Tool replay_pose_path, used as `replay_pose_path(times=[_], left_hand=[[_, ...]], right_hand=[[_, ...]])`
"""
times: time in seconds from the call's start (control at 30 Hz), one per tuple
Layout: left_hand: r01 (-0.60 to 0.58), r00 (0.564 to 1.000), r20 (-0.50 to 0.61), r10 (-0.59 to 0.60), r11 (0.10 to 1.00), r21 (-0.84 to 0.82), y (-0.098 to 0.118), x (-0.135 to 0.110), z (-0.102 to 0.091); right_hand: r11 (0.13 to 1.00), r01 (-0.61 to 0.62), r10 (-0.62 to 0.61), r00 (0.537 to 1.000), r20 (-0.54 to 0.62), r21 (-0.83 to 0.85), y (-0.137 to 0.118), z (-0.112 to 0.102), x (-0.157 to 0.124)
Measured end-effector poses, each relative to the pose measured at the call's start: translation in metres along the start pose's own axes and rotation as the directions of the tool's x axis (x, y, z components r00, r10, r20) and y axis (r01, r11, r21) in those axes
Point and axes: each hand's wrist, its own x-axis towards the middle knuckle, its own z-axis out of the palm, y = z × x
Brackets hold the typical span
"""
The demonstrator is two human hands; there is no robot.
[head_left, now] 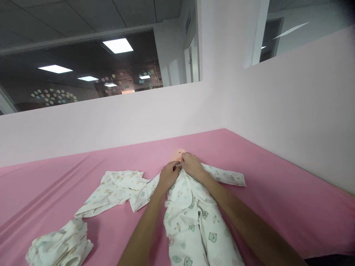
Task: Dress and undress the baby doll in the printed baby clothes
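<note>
A baby doll (178, 153) lies on its back on the pink sheet (277, 177), dressed in a white romper (191, 218) printed with small animals. Only the top of its head shows past my hands. My left hand (168, 175) and my right hand (192, 164) meet at the romper's neckline, just below the doll's head. Both have their fingers pinched on the cloth there. One romper sleeve (227, 176) stretches out flat to the right.
A second white printed garment (113, 190) lies spread out to the left of the doll. A folded bundle of similar cloth (59, 245) sits near the lower left corner. Pale pink partition walls (291, 111) close off the back and right sides.
</note>
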Motion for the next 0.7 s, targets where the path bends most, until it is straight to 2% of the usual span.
replay_pose_path(times=[0.17, 0.27, 0.37, 0.5, 0.7], left_hand=[[-0.026, 0.999, -0.046, 0.028, 0.999, 0.029, 0.0, 0.008, -0.001], [-0.072, 0.997, -0.035, 0.076, 0.993, 0.089, 0.002, 0.012, 0.0], [-0.06, 0.996, -0.063, 0.066, 0.994, 0.093, 0.002, 0.011, 0.002], [-0.036, 0.993, -0.111, 0.042, 0.998, 0.055, -0.003, 0.007, 0.007], [-0.071, 0.987, -0.148, 0.066, 0.997, -0.025, -0.009, 0.003, 0.009]], right_hand=[[0.981, 0.06, -0.045, 0.996, -0.081, 0.186, 0.007, 0.006, -0.004], [0.94, 0.138, -0.11, 0.988, -0.104, 0.313, 0.012, 0.006, -0.008], [0.892, 0.191, -0.162, 0.981, -0.104, 0.41, 0.013, 0.005, -0.01], [0.86, 0.191, -0.163, 0.982, -0.099, 0.473, 0.011, 0.005, -0.012], [0.861, 0.162, -0.135, 0.987, -0.091, 0.481, 0.009, 0.005, -0.012]])
